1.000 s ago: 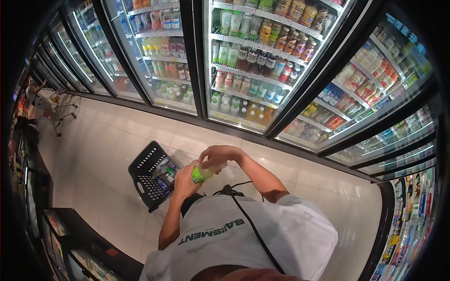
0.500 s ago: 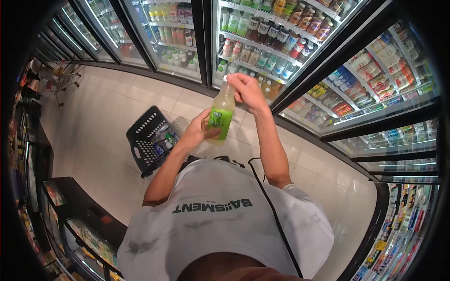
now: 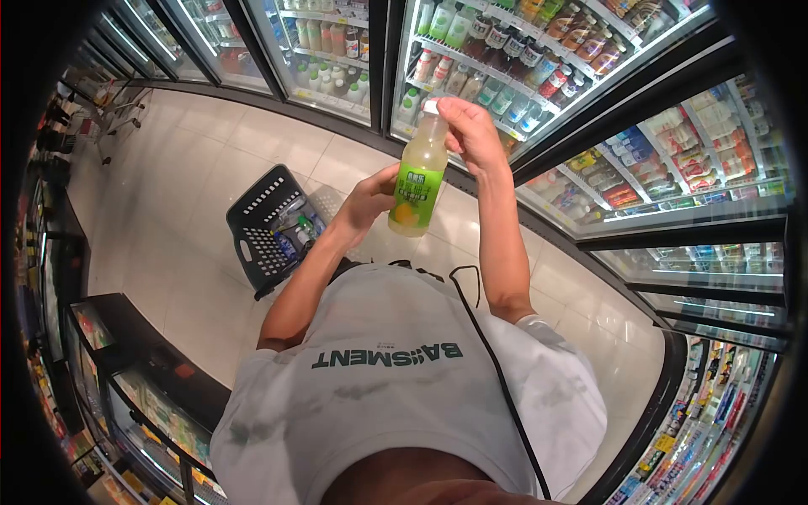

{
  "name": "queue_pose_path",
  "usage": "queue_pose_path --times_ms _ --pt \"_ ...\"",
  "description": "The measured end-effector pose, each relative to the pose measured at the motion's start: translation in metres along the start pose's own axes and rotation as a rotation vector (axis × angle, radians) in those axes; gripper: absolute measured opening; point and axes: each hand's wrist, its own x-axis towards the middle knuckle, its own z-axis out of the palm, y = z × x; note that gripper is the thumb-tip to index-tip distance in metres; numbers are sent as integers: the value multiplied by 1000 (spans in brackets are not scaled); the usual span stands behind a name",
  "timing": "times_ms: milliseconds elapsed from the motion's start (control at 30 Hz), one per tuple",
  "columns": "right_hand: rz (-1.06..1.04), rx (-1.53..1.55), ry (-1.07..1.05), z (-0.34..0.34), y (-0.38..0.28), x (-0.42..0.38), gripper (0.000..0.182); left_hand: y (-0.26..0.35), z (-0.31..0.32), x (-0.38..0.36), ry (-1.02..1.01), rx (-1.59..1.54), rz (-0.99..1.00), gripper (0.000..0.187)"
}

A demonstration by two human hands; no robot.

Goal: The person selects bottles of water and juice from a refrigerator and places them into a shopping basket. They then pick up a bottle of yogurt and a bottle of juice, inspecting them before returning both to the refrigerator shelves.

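A bottle [image 3: 417, 178] of pale yellow drink with a green label and white cap is held up in front of me, slightly tilted. My right hand [image 3: 473, 135] pinches it at the cap and neck. At the bottle's left side is my left hand [image 3: 370, 202], its fingers curved toward the label's edge; the fingertips are partly hidden behind the bottle, and whether they grip it is unclear. The label faces me, showing print and a yellow fruit picture.
A dark shopping basket [image 3: 263, 220] with several packaged items stands on the tiled floor [image 3: 194, 194] at the left. Glass-door coolers [image 3: 497, 59] with bottles run ahead and right. A cart [image 3: 105, 126] is at the far left, a low black display case [image 3: 143, 345] at lower left.
The bottle has moved up and right with my right hand, and its label has turned to face me more. My left hand's fingers have come off the label's front.
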Motion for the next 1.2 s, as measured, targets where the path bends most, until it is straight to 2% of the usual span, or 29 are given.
queue_pose_path --times_ms 67,133,333,667,833,967,1133,1200 --pt "2 -35 2 3 -5 0 35 -19 -12 8 -28 13 71 68" --pt "-6 -66 1 4 -4 2 33 -7 -8 3 -59 -26 68 80" --pt "15 -186 -38 8 -4 3 33 -8 2 3 -14 -22 60 87" --pt "151 -160 -38 -1 10 16 39 -11 0 17 118 -135 -28 81" --pt "140 -214 -45 -6 26 38 37 -17 -28 38 26 -129 -5 78" --pt "135 -84 60 -12 29 51 27 -18 -47 63 -134 -149 -17 80" --pt "81 85 175 -11 34 77 22 -16 -67 80 -129 -165 26 82" --pt "53 38 221 -3 39 88 22 -13 -83 83 -108 -135 45 81"
